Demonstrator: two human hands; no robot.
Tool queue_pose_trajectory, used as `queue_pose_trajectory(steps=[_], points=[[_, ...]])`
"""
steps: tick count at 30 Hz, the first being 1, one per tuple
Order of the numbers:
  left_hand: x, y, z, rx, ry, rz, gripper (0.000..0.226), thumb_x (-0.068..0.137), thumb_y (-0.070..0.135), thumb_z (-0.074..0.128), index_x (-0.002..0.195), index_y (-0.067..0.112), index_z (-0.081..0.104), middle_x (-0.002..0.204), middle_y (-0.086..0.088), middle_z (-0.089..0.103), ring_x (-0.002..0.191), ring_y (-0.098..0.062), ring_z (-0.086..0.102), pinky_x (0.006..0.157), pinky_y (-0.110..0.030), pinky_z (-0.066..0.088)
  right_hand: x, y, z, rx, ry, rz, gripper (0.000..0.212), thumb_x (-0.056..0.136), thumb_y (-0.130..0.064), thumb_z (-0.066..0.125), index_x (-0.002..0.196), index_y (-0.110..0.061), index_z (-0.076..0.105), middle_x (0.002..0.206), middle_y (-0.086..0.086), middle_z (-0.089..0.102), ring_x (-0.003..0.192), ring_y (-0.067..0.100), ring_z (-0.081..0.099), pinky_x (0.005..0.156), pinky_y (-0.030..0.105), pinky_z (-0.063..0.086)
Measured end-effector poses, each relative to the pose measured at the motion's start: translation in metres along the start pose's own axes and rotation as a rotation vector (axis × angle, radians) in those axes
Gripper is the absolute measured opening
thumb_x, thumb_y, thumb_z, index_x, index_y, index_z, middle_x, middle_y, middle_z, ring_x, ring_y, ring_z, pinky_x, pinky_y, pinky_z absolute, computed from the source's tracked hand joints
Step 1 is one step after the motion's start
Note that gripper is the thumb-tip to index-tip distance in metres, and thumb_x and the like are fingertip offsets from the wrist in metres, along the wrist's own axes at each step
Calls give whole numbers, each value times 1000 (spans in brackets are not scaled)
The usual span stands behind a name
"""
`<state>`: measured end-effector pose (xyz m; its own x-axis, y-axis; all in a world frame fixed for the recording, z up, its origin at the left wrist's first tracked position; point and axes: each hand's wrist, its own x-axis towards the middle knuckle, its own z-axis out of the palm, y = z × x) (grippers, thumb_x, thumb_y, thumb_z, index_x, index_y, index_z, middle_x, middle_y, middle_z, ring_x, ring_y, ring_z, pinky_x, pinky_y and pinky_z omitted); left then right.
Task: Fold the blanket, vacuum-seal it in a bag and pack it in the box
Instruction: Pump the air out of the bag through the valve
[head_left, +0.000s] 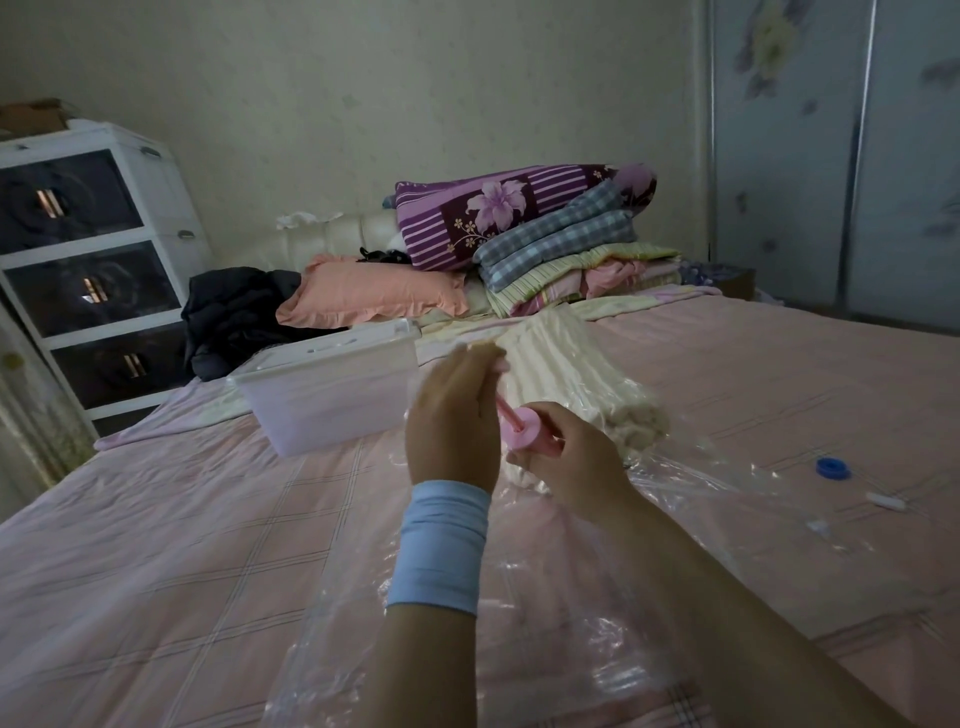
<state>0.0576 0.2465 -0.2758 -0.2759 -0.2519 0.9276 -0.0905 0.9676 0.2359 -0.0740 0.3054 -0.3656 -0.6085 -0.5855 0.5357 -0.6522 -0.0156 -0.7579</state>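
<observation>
— Where is our blanket (571, 374)?
— Folded, cream and ribbed, inside the clear bag (675, 519) on the pink bed (156, 545), just beyond our hands.
— And our grip?
— Our left hand (452, 410) is curled round the rod of the pink pump (524, 423); our right hand (566, 457) clasps its barrel below the disc.
— The box (332, 400)?
— Translucent, on the bed left of the blanket.
— Any writing?
— Letters on the purple pillow (509, 213), too small to read. A blue cap (832, 468) lies off to the right.
</observation>
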Motion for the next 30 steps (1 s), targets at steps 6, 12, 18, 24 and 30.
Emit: queue_pose_trajectory(steps=[6, 12, 18, 24, 30], points=[[13, 10, -5, 95, 290, 38, 18, 95, 7, 56, 106, 8, 71, 113, -4, 70, 119, -23, 59, 99, -30, 47, -1, 2, 1, 7, -21, 14, 48, 73, -44, 85, 115, -42, 61, 104, -24, 69, 97, 0, 64, 84, 26, 53], [-31, -13, 14, -37, -323, -252, 14, 92, 19, 58, 88, 25, 70, 82, 8, 69, 76, -14, 63, 71, -39, 53, -3, 0, 5, -48, -42, -1, 41, 81, -45, 76, 119, -37, 62, 99, -18, 69, 91, 4, 65, 73, 16, 44], [20, 8, -18, 20, 85, 62, 17, 96, 17, 55, 100, 12, 71, 93, 0, 72, 86, -16, 68, 78, -31, 57, 2, 1, -3, -6, -12, 11, 47, 74, -42, 85, 115, -39, 63, 102, -23, 70, 93, -1, 65, 82, 25, 52], [13, 7, -7, 64, 257, 30, 15, 96, 9, 57, 101, 11, 71, 108, -2, 71, 113, -20, 63, 96, -31, 51, 0, 3, 2, -29, -6, 2, 49, 72, -46, 84, 114, -42, 61, 102, -23, 70, 94, 1, 65, 84, 32, 55], [-21, -11, 9, -36, -326, -274, 12, 91, 19, 59, 87, 22, 71, 79, 7, 70, 74, -15, 63, 72, -33, 53, -2, 2, 6, -69, -19, -8, 51, 74, -49, 81, 120, -39, 61, 102, -19, 70, 94, 5, 65, 81, 27, 52]])
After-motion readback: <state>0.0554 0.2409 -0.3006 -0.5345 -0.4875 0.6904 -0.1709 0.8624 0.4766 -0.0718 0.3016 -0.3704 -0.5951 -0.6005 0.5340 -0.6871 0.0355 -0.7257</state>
